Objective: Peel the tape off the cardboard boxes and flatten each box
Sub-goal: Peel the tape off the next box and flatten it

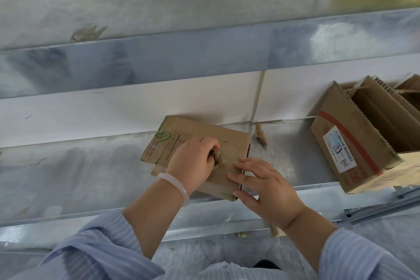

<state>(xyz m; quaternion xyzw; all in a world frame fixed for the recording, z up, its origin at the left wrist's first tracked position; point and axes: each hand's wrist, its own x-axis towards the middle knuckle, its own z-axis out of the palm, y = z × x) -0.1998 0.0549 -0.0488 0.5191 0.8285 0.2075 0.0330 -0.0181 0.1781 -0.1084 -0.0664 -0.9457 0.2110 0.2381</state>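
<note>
Blue sleeves (102, 245) come first. The right hand (268, 188) presses open-fingered on 1 flat box (227, 141) on the worktop (91, 166). The left hand (193, 161) has its grip pinching peeled tape (219, 158). 1 taped box (347, 143) is not done yet.

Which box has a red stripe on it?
The big open box on the right, which also wears a white label. The flat box in the middle has only a green mark.

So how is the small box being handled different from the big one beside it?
The small box lies nearly flat on the shelf; the big box stands open. The small box bears green print; the big box has a red stripe and a white label. The left hand pinches tape on the small box; nobody touches the big box. Both are brown cardboard.
</note>
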